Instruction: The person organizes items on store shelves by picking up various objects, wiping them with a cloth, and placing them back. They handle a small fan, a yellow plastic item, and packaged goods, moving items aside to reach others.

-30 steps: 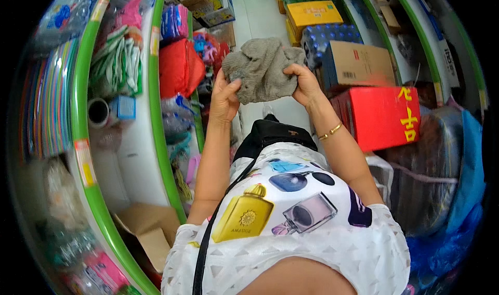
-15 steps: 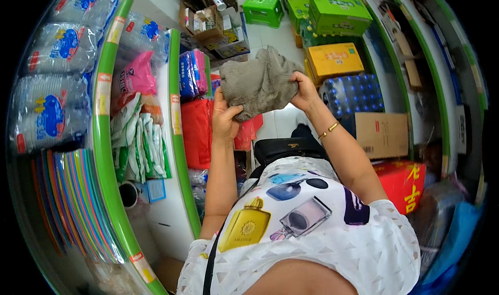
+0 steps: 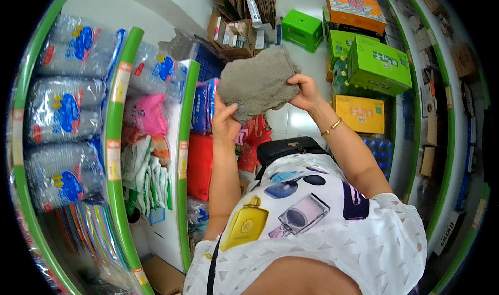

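Observation:
A grey-brown textured cloth [image 3: 257,82] is held out in front of me, flattened and partly bunched at its edges. My left hand [image 3: 226,118] grips its lower left edge, thumb on top. My right hand [image 3: 305,92] pinches the right edge, with a gold bangle on that wrist. Below the cloth are my black bag [image 3: 286,149] and printed white top.
On the left, green-edged shelves [image 3: 114,165] hold wrapped clear cups [image 3: 62,118], a pink pack [image 3: 148,115] and red bags [image 3: 199,165]. Ahead stand cardboard boxes [image 3: 218,30] and a green step stool [image 3: 301,27]. Stacked cartons [image 3: 379,61] and more shelving line the right.
The view has moved forward along the aisle, bringing the stool and cup packs further into view. The cloth, still in both hands, has become smoother and flatter on top.

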`<state>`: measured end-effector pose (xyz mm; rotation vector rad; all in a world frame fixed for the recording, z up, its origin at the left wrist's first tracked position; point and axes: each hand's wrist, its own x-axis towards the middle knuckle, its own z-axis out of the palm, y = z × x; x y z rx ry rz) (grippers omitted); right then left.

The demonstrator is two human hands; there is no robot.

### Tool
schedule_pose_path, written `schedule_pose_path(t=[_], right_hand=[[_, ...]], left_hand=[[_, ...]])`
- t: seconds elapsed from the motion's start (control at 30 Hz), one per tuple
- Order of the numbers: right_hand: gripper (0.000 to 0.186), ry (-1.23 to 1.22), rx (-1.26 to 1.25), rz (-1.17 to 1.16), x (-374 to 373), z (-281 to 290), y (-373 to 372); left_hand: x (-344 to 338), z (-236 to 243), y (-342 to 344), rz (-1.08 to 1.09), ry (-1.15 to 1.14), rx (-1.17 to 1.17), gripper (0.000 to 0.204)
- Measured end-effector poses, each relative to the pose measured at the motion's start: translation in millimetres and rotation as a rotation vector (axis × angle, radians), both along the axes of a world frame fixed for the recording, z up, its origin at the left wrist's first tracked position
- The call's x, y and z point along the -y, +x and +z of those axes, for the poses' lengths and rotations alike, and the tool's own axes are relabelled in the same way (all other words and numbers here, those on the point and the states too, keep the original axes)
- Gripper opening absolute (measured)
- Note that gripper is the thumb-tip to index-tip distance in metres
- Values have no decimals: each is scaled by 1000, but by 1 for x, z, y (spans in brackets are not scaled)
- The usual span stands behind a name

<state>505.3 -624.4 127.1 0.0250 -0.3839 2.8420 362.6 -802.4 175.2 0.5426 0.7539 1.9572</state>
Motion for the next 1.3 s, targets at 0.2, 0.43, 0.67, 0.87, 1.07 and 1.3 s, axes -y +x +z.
schedule_pose_path(t=[0.2, 0.43, 0.67, 0.87, 1.07, 1.3], right_hand=[[57, 17, 338, 75, -7, -11, -27], [40, 111, 380, 127, -25, -11, -18], [46, 276, 390, 65, -7, 21, -39], [47, 885, 305, 98, 64, 85, -52], [44, 963, 189, 193, 106, 83, -79], [43, 1429, 98, 52, 80, 51, -135]], left_hand=[[-4, 33, 6, 217, -293, -186, 64], [-14, -22, -24, 165, -310, -326, 50], [22, -34, -41, 327, -574, -575, 34], [44, -23, -9, 155, -449, 79, 59], [75, -22, 2, 216, -135, 335, 71], [71, -7, 3, 482, -347, 297, 52]])
